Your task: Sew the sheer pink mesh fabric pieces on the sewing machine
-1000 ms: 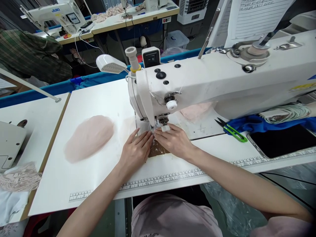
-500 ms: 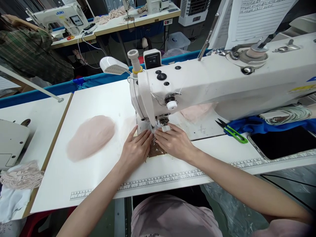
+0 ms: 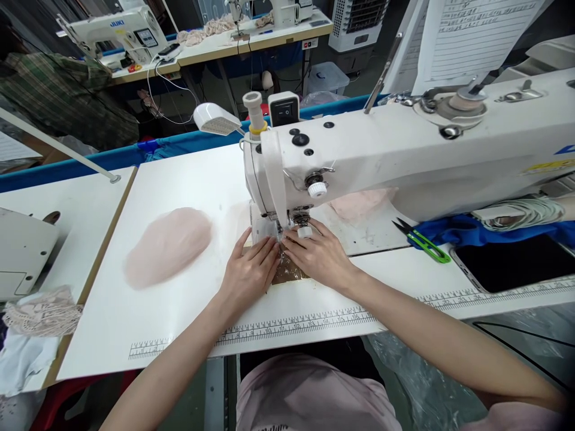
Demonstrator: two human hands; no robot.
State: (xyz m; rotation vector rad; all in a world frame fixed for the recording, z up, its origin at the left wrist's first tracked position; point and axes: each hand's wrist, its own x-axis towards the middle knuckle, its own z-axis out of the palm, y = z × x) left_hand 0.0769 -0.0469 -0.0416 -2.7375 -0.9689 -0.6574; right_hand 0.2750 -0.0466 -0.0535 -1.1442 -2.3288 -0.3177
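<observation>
My left hand point(image 3: 250, 267) lies flat on the sewing machine bed, left of the needle, its fingers stretched forward and the thumb apart. On the other side, my right hand point(image 3: 320, 251) rests with fingers extended beside the presser foot. The fingertips of both hands nearly meet just in front of the needle area of the white sewing machine point(image 3: 368, 149). Between my hands shows a brown, shiny plate point(image 3: 290, 272). Any cloth under my fingers is too hidden to make out. A sheer pale pink fabric piece point(image 3: 168, 248) lies flat to the left.
More pink fabric point(image 3: 362, 203) lies behind the needle, under the machine arm. Green-handled thread snips point(image 3: 424, 242), a blue cloth point(image 3: 456, 233) and a phone point(image 3: 516, 263) are at right. A printed ruler point(image 3: 287, 328) runs along the front edge. A person point(image 3: 67, 99) sits at far left.
The view has shifted slightly, so the machine appears a little further right and lower. Both hands stay nearly in place at the needle, fingers still flat.
</observation>
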